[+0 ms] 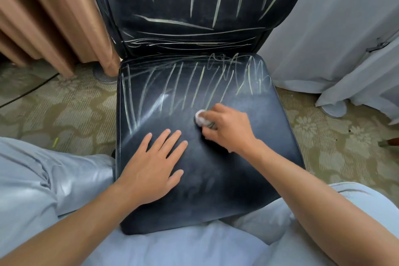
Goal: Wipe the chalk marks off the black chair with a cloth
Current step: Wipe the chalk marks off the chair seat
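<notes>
The black chair (248, 179) stands in front of me, seat toward me. Pale chalk marks (185, 86) streak the far half of the seat and cover the backrest (194, 0); the near half of the seat looks smeared and mostly dark. My right hand (226, 127) grips a small bunched white cloth (200, 117) and presses it on the seat at the lower ends of the chalk lines. My left hand (155, 166) lies flat on the seat's near left part, fingers spread and straight.
A brown curtain (49, 13) hangs at the left and a white curtain (336, 34) at the right of the chair. Patterned carpet (64, 112) surrounds it, with a small yellow-green chalk piece (55, 142) lying left of the seat. My knees flank the seat.
</notes>
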Demonstrator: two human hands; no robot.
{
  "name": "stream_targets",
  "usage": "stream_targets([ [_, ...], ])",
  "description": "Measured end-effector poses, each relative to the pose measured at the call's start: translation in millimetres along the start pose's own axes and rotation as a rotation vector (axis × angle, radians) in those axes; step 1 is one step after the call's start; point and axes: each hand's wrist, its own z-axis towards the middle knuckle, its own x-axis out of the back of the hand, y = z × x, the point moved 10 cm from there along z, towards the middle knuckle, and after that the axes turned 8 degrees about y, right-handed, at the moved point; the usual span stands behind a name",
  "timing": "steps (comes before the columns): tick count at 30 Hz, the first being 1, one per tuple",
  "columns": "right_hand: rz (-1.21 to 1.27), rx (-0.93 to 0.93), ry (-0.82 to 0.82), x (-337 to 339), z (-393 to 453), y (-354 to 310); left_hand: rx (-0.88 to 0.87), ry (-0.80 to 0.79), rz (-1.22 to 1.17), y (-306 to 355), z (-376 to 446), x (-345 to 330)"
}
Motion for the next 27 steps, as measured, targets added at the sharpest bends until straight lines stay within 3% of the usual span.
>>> stream_targets([
  [3,-0.076,-0.339,0.103,19,7,68,0.013,-0.013,-0.028,-1,-4,-6],
  [5,-0.092,-0.427,0.161,25,3,79,0.02,-0.029,-0.044,-2,-3,-9],
  [11,0.005,0.043,0.031,-11,-6,-30,-0.017,-0.029,-0.05,-4,-3,-3],
  [13,-0.046,-0.01,0.043,-7,2,-14,-0.021,-0.02,-0.057,-6,-5,-1],
  [16,-0.105,-0.31,0.111,6,6,36,-0.004,-0.034,-0.07,-10,-8,1],
  [18,-0.09,-0.402,0.168,8,2,35,0.003,-0.052,-0.072,-13,-8,0],
  [20,-0.043,-0.311,0.152,-3,0,0,0.01,-0.085,-0.076,-15,-8,0],
  [22,0.005,-0.096,0.035,-21,-3,-45,0.016,-0.112,-0.074,-19,-9,0],
  [24,-0.017,-0.02,-0.024,-24,2,-49,0.027,-0.135,-0.083,-25,-12,1],
  [27,-0.053,-0.454,0.088,-6,9,16,0.047,-0.197,-0.108,-37,-17,3],
])
